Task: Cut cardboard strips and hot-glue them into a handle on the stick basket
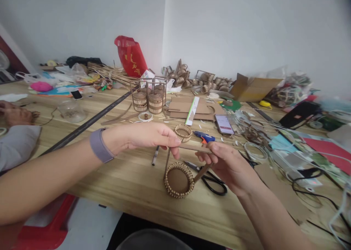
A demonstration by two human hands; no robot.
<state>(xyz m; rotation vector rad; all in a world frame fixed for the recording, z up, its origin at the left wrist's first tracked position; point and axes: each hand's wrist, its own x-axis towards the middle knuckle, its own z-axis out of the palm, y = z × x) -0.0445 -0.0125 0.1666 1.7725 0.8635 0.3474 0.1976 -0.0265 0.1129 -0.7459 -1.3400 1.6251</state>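
Between my two hands runs a thin brown cardboard strip (193, 148), the top of a handle whose sides go down to a small round basket (179, 180) with a beaded-looking rim. My left hand (161, 136) pinches the strip's left end. The right end is held in the fingers of my right hand (222, 160). Black-handled scissors (215, 184) lie partly behind the handle's right side. Beyond my hands sits a second round ring-like basket (183, 133), with a blue glue gun (204, 136) beside it. A marker (155, 156) lies below my left wrist.
Finished lidded baskets (155, 103) stand mid-table. Behind them are cardboard sheets (175, 107), a ruler (192, 111) and a phone (224, 125). Cables and scraps crowd the right. A glass jar (71, 111) and another person's hand (19, 114) are at left.
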